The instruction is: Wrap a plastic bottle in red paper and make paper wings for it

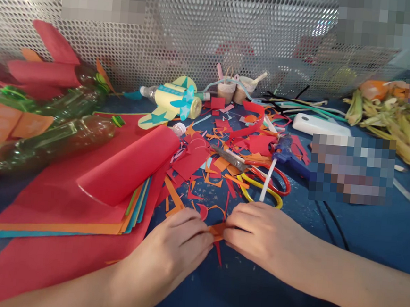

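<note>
A small piece of orange paper (216,231) is pinched between my two hands, low over the blue table. My left hand (180,241) grips its left end with the fingers closed. On its right end, the fingers of my right hand (259,228) are closed too. Most of the piece is hidden by the fingers. Just beyond my right hand lie scissors with yellow handles (262,189) and a blue glue gun (283,152) with a white glue stick. To the left, a bottle wrapped in red paper (129,166) rests on stacked coloured sheets (62,208).
Paper scraps (192,155) litter the middle of the table (371,242). Green plastic bottles (49,143) lie at left. A yellow paper-covered bottle (174,99) is at the back, near small pots (226,90). Corn husks (406,126) and a white box-like object (320,125) are at right.
</note>
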A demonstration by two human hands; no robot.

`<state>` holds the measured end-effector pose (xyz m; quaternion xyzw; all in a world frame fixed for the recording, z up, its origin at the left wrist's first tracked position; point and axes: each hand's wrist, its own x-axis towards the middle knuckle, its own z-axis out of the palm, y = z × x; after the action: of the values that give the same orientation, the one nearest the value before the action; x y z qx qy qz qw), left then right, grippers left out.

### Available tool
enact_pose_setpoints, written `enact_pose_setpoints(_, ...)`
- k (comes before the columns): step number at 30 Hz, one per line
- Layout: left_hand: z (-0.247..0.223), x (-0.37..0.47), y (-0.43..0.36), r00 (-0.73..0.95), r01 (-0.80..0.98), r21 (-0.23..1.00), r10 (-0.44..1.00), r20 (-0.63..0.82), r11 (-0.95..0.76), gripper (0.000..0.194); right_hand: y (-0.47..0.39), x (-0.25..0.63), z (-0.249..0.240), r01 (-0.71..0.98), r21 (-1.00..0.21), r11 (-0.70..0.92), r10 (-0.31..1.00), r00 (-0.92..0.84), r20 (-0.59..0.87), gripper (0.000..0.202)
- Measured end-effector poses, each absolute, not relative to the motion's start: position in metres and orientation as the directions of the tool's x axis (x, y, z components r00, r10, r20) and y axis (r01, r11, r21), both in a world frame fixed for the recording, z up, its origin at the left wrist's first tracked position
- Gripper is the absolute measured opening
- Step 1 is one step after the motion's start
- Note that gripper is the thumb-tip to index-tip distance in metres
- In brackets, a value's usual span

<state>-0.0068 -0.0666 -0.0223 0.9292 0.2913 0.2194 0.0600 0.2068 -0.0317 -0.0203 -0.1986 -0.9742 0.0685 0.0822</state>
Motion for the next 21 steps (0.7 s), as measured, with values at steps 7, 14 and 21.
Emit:
enact_pose_setpoints(7, -0.0230, -0.0060, -0.0671, 0.742, 0.512, 0.201, 0.549, 0.385, -0.835, 0.029, -0.0326, 0.2074, -0.0213, 0.372, -0.155, 0.915, 0.390, -0.915, 0.107, 0.010)
enact_pose_setpoints(14, -0.0295, -0.0047, -0.0668, 0.657, 0.560, 0.378, 0.674, 0.338, -0.737, 0.018, -0.0323, 0.2041, -0.0216, 0.401, -0.204, 0.893, 0.429, -0.895, 0.120, 0.012)
enact_pose_setpoints(21, -0.0282, -0.0042, -0.0659, 0.626, 0.565, 0.447, 0.713, 0.315, -0.693, 0.018, -0.0346, 0.2023, -0.0205, 0.439, -0.258, 0.860, 0.479, -0.870, 0.118, 0.008)
